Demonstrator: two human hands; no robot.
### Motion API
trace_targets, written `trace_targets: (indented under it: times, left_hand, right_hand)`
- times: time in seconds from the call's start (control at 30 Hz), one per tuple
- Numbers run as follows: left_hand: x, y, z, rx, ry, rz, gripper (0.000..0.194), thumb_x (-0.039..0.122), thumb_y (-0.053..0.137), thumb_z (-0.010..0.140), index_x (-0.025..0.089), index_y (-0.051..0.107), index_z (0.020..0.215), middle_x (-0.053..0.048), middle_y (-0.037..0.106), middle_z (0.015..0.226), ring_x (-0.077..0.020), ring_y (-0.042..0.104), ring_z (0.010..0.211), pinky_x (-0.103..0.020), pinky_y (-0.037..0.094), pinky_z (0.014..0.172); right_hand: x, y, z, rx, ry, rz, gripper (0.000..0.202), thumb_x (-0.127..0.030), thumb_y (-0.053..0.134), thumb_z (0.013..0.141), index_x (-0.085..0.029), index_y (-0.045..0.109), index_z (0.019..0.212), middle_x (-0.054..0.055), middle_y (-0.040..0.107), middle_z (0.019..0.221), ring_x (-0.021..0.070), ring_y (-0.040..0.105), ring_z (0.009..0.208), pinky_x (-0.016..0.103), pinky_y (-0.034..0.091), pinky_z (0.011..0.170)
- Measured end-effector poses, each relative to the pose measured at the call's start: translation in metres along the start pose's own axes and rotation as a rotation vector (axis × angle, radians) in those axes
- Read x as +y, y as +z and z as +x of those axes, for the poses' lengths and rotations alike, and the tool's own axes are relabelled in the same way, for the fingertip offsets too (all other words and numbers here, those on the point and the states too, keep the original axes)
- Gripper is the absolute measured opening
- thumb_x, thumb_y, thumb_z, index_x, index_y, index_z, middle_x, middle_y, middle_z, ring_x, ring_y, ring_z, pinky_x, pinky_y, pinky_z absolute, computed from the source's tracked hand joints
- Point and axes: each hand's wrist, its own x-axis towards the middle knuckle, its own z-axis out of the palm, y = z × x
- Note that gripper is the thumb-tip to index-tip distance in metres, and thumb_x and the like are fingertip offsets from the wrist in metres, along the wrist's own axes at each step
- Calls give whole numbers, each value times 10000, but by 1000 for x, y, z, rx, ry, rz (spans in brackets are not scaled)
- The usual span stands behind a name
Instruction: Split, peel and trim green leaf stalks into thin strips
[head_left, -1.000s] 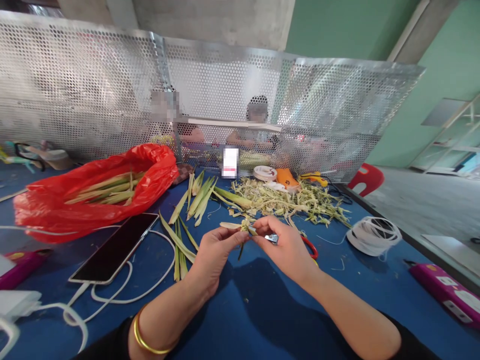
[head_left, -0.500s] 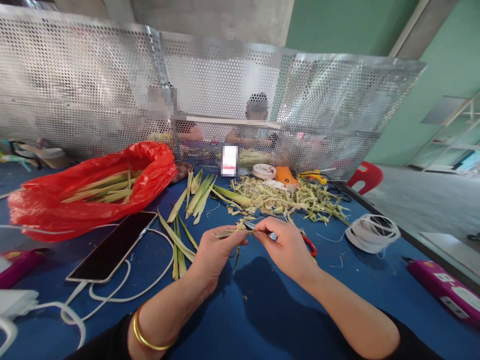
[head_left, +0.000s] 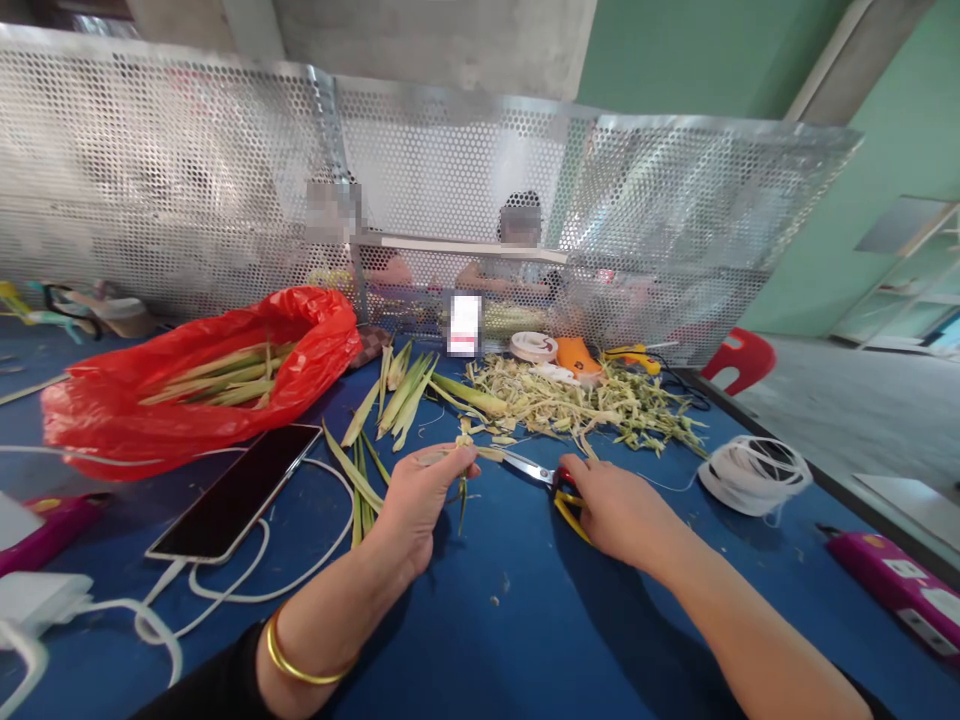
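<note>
Behind the blue table (head_left: 487, 665) stands a perforated metal screen (head_left: 450, 150), with two persons visible through it. The left hand (head_left: 424, 490) pinches a small leaf knot (head_left: 465, 440) between thumb and forefinger, above the table, in front of the scrap pile (head_left: 540, 400). The right hand (head_left: 619, 505) has its fingers closed around the handles of the scissors (head_left: 534, 468). The blades point toward the left hand; whether they touch the strip from the knot, I cannot tell. In my judgement, a fingertip could be nicked, because it is so near the blade tips, and the knot could loosen if the pinch weakens. I count one knot, one pair of scissors, one red bag (head_left: 135, 435), one cord coil (head_left: 750, 475) and two purple boxes (head_left: 900, 585); the scraps are too many to count.
</note>
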Motion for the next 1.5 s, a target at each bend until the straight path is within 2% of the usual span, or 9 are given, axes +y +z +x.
trace_targets:
  times: [0.13, 0.37, 0.5, 0.6, 0.73, 0.9, 1.07, 1.23, 1.5]
  left_hand:
    - [1, -1, 1, 2, -42, -29, 215, 365, 688, 675, 172, 649, 588, -8, 617, 637, -125, 523, 692, -234, 358, 655]
    - [4, 1, 0, -16, -169, -182, 202, 329, 758, 608, 159, 665, 664, -10, 629, 664, -123, 573, 716, -232, 413, 708]
    - [5, -1, 0, -51, -174, -227, 221, 329, 768, 609, 157, 664, 699, -10, 636, 674, -115, 583, 693, -224, 437, 698]
    - [4, -4, 1, -102, -153, -258, 213, 325, 760, 630, 159, 668, 729, -12, 652, 692, -113, 596, 689, -216, 448, 691]
    - [3, -5, 5, -93, -136, -317, 204, 288, 752, 647, 148, 679, 777, -43, 695, 799, -135, 637, 751, -220, 472, 709]
    - [4, -6, 9, -8, -153, -405, 168, 242, 733, 663, 138, 685, 786, -55, 716, 801, -137, 658, 703, -227, 504, 688]
    - [8, -6, 9, 72, -162, -483, 107, 195, 693, 690, 124, 691, 770, -48, 714, 738, -124, 656, 629, -220, 523, 645]
    - [10, -2, 6, 98, -214, -547, 34, 153, 671, 703, 120, 677, 710, -32, 691, 654, -117, 648, 575, -208, 524, 606]
    - [4, 1, 3, 32, -237, -538, 42, 151, 651, 710, 122, 681, 718, -41, 700, 690, -130, 659, 614, -215, 529, 640]
  right_hand:
    - [3, 0, 6, -12, -14, 1, 388, -136, 543, 695, -211, 531, 1076, 91, 556, 954, 214, 558, 806, 269, 275, 550]
    - [9, 0, 10, -14, -20, 21, 459, -111, 544, 659, -200, 532, 1109, 92, 566, 925, 197, 580, 727, 269, 296, 558]
    - [6, 1, 10, 23, -16, 97, 604, -120, 525, 684, -209, 454, 1278, 101, 614, 939, 210, 603, 780, 269, 355, 602]
    - [3, -1, 9, 54, -70, 301, 625, -126, 495, 707, -273, 441, 1312, 47, 651, 866, 197, 599, 763, 272, 387, 616]
    - [-2, -2, 12, 144, -23, 779, 434, -269, 548, 765, -254, 535, 1200, 28, 644, 908, 180, 592, 780, 293, 447, 689]
    - [-14, -7, 8, 61, -59, 1154, 570, -296, 669, 677, -218, 465, 1204, -31, 527, 773, 132, 523, 676, 252, 459, 626]
    - [-26, -16, -3, 110, -56, 919, 562, -295, 750, 606, -251, 518, 1116, -38, 516, 777, 136, 490, 683, 236, 431, 588]
    - [-32, -17, -6, 162, -106, 744, 547, -414, 721, 657, -255, 536, 1146, -17, 549, 781, 142, 492, 625, 253, 428, 551]
    - [-34, -13, -6, 228, -182, 694, 497, -391, 683, 714, -246, 573, 1176, 36, 629, 911, 188, 589, 759, 293, 500, 684]
